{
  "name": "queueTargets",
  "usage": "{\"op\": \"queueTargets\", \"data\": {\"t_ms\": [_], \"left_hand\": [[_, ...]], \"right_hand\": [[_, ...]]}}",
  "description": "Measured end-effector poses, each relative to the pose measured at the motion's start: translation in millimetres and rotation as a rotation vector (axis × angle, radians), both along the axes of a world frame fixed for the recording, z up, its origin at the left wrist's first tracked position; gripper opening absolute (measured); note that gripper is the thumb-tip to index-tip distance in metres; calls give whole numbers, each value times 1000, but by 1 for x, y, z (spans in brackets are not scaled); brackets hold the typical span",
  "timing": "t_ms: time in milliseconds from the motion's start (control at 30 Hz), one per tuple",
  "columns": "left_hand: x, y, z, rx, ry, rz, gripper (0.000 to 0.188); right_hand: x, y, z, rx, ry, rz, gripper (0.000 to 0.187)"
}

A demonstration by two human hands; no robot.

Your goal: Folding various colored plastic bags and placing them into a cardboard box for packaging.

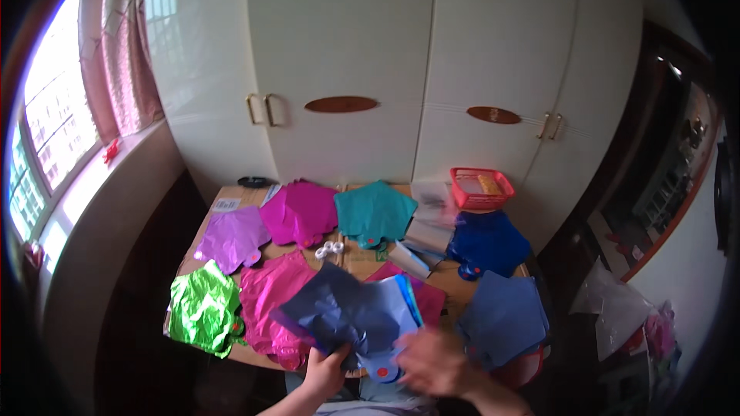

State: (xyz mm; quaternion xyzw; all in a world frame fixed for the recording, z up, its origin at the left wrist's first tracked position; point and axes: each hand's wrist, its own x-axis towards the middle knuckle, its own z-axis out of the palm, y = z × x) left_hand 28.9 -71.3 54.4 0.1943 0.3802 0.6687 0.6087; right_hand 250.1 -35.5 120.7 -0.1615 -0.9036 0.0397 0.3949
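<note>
Left grip (pixel 327 370): closed, thumb on top, holding the lower edge of a dark slate-blue foil sheet (pixel 339 300). Right grip (pixel 438 362): blurred, at the sheet's lower right, beside its rounded blue tab (pixel 381 368) with a red dot; cannot tell whether it is pinching or only touching. The held sheet is wrinkled, tilted, above the middle of the tabletop's (pixel 351 251) near edge; bright blue and purple show along its right side.

Behind it, partly hidden: a hot-pink foil sheet (pixel 428 296). Just left: a rose-pink foil sheet (pixel 277 300), crumpled, reaching the near edge. Near left corner: a shiny green foil sheet (pixel 202 304). Near right corner: a medium-blue foil sheet (pixel 505 316).

Centre: small white rolls (pixel 330 249), grouped together. Beyond, from the left edge: lilac (pixel 231 237), magenta (pixel 301 212) and teal foil sheets (pixel 374 212), then clear and grey packets (pixel 428 236), then a navy foil sheet (pixel 489 243) by the right edge.

Far right corner: a red plastic basket (pixel 482 202) containing a yellow item (pixel 489 184).
</note>
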Motion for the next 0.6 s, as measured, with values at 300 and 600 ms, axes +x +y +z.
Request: {"op": "queueTargets", "data": {"t_ms": [300,600], "left_hand": [[0,50,-48,-13,117,-360,29],[-6,64,-78,-271,190,-432,33]], "right_hand": [[122,39,155,284,754,-7,60],[131,52,188,273,709,-8,54]]}}
